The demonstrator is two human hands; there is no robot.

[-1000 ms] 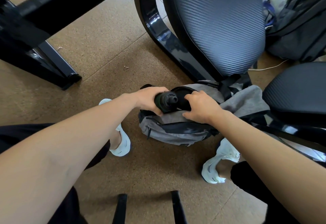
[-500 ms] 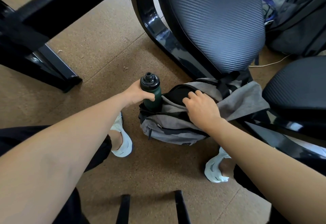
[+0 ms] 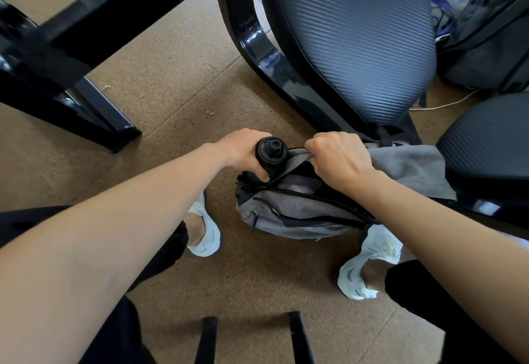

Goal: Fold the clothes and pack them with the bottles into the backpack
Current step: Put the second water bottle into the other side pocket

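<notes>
A grey backpack with black zips lies on the brown floor between my feet, its top unzipped. My left hand grips a dark green bottle with a black cap, held upright at the backpack's left end, its lower part hidden in the bag. My right hand pinches the grey upper edge of the opening and lifts it. Something pale shows inside the opening; I cannot tell what it is.
A black mesh chair seat stands just behind the backpack, with a second dark seat at the right. A black table leg is at the left. A dark bag and a white cable lie far right.
The bottle went from lying sideways over the opening to standing upright at the bag's left end. My right hand moved from pressing the bag's top to pinching and lifting the edge of its opening.
</notes>
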